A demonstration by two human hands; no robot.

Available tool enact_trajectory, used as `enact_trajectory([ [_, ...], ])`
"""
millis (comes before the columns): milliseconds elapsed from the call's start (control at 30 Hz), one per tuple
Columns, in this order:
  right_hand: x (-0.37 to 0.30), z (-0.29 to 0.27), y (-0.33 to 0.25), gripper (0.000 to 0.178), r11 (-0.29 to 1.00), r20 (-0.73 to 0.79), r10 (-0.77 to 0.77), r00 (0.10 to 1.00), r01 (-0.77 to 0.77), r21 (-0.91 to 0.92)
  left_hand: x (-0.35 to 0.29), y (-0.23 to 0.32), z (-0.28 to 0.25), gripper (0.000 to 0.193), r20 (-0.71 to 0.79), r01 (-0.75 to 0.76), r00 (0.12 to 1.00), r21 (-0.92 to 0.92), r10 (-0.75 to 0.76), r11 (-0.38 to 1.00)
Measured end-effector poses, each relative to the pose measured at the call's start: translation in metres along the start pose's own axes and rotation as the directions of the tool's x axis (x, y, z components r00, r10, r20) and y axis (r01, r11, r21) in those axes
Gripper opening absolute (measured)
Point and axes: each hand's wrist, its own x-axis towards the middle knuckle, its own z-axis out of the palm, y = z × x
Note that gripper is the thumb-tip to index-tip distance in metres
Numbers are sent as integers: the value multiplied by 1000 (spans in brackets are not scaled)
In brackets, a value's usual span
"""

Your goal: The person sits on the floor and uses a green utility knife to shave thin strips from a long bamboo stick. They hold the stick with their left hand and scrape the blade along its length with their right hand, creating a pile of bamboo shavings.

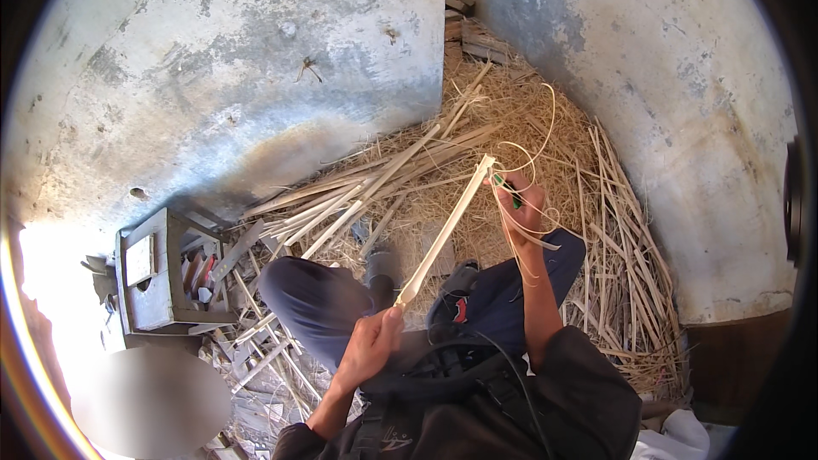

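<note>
Strip of pale, split cane or wood (447, 232) is lying aslant between the person's two hands, its long axis running from lower left up and away to the right. The left hand (372, 345) is clamping its near end, close to the body, while the right hand (526, 211) is curling round a green tool (516, 202) just beside its far end; whether those fingers are touching the strip is hard to tell. Thin curls (553, 111) are looping right of that end, and long slats (383, 181) are resting left of the strip.
</note>
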Motion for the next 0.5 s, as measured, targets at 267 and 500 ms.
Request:
enact_trajectory([
  [267, -12, 16, -32, 38, 998, 41, -33, 999, 35, -52, 4, 12, -4, 58, -84, -31, 996, 77, 37, 997],
  [500, -8, 14, -52, 39, 974, 57, -222, 973, 224, -30, 6, 10, -7, 56, 12, -7, 1000, -50, 8, 999],
])
